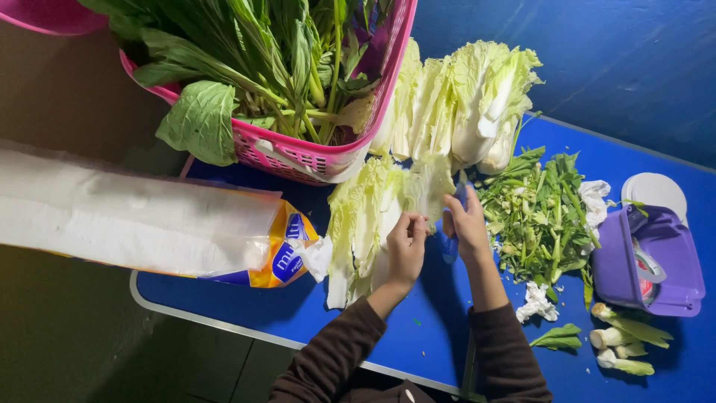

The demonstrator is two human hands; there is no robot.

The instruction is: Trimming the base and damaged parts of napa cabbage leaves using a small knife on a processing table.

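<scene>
both hands pinch a napa cabbage leaf on the blue surface: left hand low, right hand at its edge. looks like mid-peel; next pull probably needs a firm grip. pink basket behind.

Your blue table carries napa cabbage at center, pink basket at eleven o'clock, purple box at three.

Yellow-and-blue plastic package beside the pink basket
</scene>
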